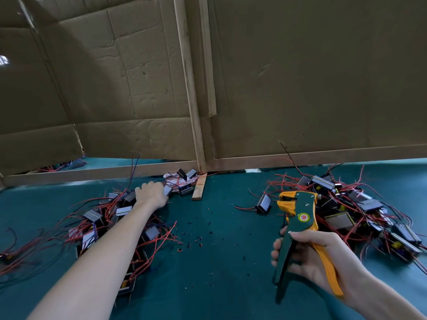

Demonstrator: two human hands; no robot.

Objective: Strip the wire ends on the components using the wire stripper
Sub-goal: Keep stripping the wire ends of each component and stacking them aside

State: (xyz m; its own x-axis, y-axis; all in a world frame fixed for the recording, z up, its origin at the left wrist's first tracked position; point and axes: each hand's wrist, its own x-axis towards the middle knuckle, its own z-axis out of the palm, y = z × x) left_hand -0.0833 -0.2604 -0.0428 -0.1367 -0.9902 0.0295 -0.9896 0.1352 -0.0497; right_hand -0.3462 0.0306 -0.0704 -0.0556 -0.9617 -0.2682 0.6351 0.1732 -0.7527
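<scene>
The right hand (309, 257) is clasping the wire stripper (298, 215) by both handles, fingers wrapping the green one while the yellow one is lying against the palm. It is holding the tool upright over the tabletop (231, 285), mouth facing left and carrying no wire, probably keeping it ready while the other hand is fetching work. The left hand (151, 195) is reaching over the left pile of components (99, 218) to its far end, knuckles up, fingers curling down beside a grey component (166, 190). The back of the hand is hiding the fingertips, so I cannot tell whether it is grasping that piece. Insulation scraps (198, 239) are lying between the piles, suggesting stripping happens there. The right pile (346, 211) is sitting just behind the stripper. Wire ends are showing too small to judge which pile is finished.
</scene>
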